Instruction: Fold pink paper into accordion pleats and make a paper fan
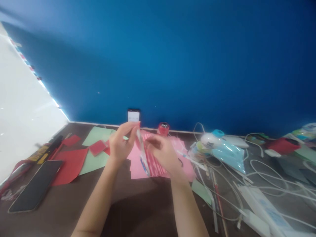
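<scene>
My left hand [121,141] is raised over the dark table [138,207], fingers pinched on the top of a white glue tube [142,152] that hangs down between my hands. My right hand [161,153] is curled beside it, its fingers closed near the tube and over a pink pleated paper [154,164]. Flat pink sheets [135,166] lie under both hands. The picture is blurred, so the exact grip of the right fingers is unclear.
Red paper pieces [70,164] and green sheets [97,135] lie at left beside a dark phone [36,186]. A second phone [133,116] leans on the blue wall by a red cup [163,128]. White cables [261,177], a light blue device [228,154] and sticks clutter the right.
</scene>
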### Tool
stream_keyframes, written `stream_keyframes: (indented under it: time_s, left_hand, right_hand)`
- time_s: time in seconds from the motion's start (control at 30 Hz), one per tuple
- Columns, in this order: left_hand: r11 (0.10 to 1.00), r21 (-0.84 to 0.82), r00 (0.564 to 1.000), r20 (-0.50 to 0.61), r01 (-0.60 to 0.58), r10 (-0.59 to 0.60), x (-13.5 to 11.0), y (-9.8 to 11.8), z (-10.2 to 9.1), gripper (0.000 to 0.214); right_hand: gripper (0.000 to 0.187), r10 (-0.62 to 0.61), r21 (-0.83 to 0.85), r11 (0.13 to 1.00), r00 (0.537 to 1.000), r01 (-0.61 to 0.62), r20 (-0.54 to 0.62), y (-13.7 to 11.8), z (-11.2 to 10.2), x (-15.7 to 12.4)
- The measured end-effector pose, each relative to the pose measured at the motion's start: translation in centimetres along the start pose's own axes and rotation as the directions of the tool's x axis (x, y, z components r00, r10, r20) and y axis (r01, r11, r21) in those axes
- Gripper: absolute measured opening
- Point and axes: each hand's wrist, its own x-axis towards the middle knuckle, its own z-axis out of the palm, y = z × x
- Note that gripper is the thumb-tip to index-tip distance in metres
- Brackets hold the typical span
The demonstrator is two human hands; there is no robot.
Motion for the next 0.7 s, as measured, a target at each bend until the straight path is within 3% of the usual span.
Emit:
stream_keyframes:
  time_s: [0.2,0.3,0.37,0.43,0.53,0.6,0.7]
  left_hand:
    - [0.995,0.063,0.993,-0.085,-0.078,0.083,0.5,-1.1,-1.4,0.021]
    - [0.985,0.094,0.980,-0.127,-0.142,0.153,0.8,-1.4,-2.0,0.027]
    - [0.977,0.113,0.972,-0.136,-0.179,0.194,1.1,-1.5,-2.3,0.029]
    - [0.977,0.111,0.971,-0.140,-0.181,0.196,1.2,-1.6,-2.6,0.029]
    - [0.992,0.078,0.983,-0.145,-0.103,0.113,1.3,-1.9,-2.9,0.025]
    - [0.997,0.057,0.986,-0.154,-0.048,0.057,1.3,-2.2,-3.0,0.022]
    - [0.999,0.042,0.983,-0.185,-0.001,0.009,1.3,-2.7,-3.0,0.017]
  right_hand:
    - [0.026,0.076,-0.190,0.980,0.992,-0.056,0.104,3.1,0.9,0.2]
    - [0.037,0.168,-0.221,0.968,0.965,-0.122,0.204,5.2,3.0,0.2]
    - [0.037,0.192,-0.150,0.976,0.946,-0.156,0.260,6.6,5.4,0.0]
    - [0.037,0.194,-0.061,0.981,0.959,-0.185,0.207,7.8,8.1,-0.3]
    - [0.039,0.200,0.077,0.972,0.954,-0.222,0.223,9.1,11.7,-0.8]
    - [0.036,0.183,0.148,0.965,0.958,-0.218,0.219,9.3,13.0,-1.1]
    - [0.029,0.146,0.216,0.962,0.983,-0.168,0.114,8.8,13.3,-1.3]
